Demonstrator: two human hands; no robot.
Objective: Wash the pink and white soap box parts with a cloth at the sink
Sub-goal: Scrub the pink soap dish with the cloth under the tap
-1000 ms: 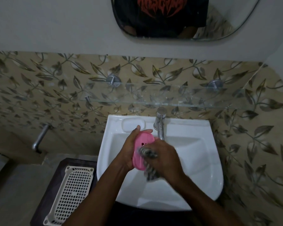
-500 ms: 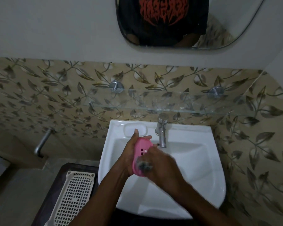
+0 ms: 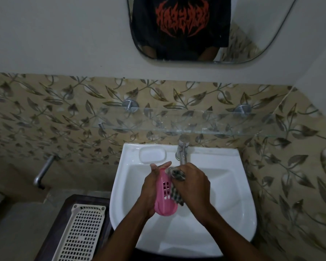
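Observation:
My left hand (image 3: 151, 187) grips a pink soap box part (image 3: 164, 198) with small slots, holding it tilted on edge over the white sink (image 3: 224, 204). My right hand (image 3: 194, 185) is closed on a dark checked cloth (image 3: 176, 187), pressed against the right side and top of the pink part. Both hands hover just below the steel tap (image 3: 182, 151). A white perforated tray (image 3: 81, 232), possibly the white soap box part, lies on the dark stand left of the sink.
A glass shelf (image 3: 186, 121) on two steel mounts runs above the tap. A mirror (image 3: 196, 29) hangs higher on the wall. A steel pipe (image 3: 43, 171) juts from the tiled wall at left. The sink rim has a moulded soap recess (image 3: 152, 154).
My right hand has slid the cloth up from the pink part's lower end to its top, by the tap. The camera has tilted up a little. The left hand keeps its grip.

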